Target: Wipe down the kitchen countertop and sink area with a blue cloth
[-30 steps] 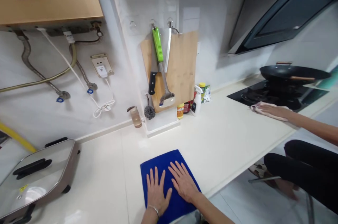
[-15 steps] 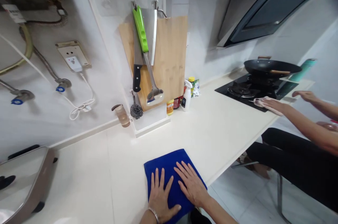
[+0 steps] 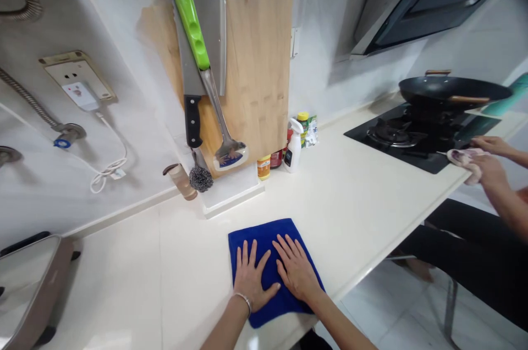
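Observation:
A blue cloth lies spread flat on the white countertop near its front edge. My left hand rests flat on the cloth's left side, its fingers spread and a bracelet on the wrist. Beside it, my right hand presses flat on the right part, fingers stretched forward. Neither hand grips the cloth. Both palms cover part of its middle.
A co-worker's hand holds a pale cloth by the black stove, where a wok sits. A spray bottle, a cutting board, a cleaver and a ladle are along the wall. An appliance stands left.
My hands and the blue cloth have moved forward on the counter, away from its front edge. The co-worker's hands and pale cloth have shifted to the stove's right front corner. My view has shifted.

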Demonstrator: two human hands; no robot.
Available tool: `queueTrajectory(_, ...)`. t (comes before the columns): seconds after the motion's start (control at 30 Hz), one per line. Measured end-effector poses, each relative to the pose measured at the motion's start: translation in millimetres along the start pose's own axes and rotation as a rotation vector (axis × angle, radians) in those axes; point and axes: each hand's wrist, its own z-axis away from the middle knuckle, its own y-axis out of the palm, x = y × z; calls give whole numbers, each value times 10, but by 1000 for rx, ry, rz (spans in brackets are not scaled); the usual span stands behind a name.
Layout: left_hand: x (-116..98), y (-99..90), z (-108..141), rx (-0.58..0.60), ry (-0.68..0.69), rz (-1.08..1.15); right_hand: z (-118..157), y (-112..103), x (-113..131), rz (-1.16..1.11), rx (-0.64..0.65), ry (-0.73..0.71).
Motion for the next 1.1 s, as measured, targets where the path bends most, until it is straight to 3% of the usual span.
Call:
queueTrajectory(0.5,31,150,-1139,-143,-114,-132,-993,232,-795,-26,-11,-36)
queueTrajectory(0.77,193,102,-1618,-133,-125,-112,-1397,418,-988,-95,-57,4)
queueTrajectory(0.93,171,103,-1577,-126,-152,-111,-1340,539,-939,-143,-124,38)
queueTrajectory(1.1,201,75,-1063,-122,-147,-101,-1036,561,-597,-130,-152,0)
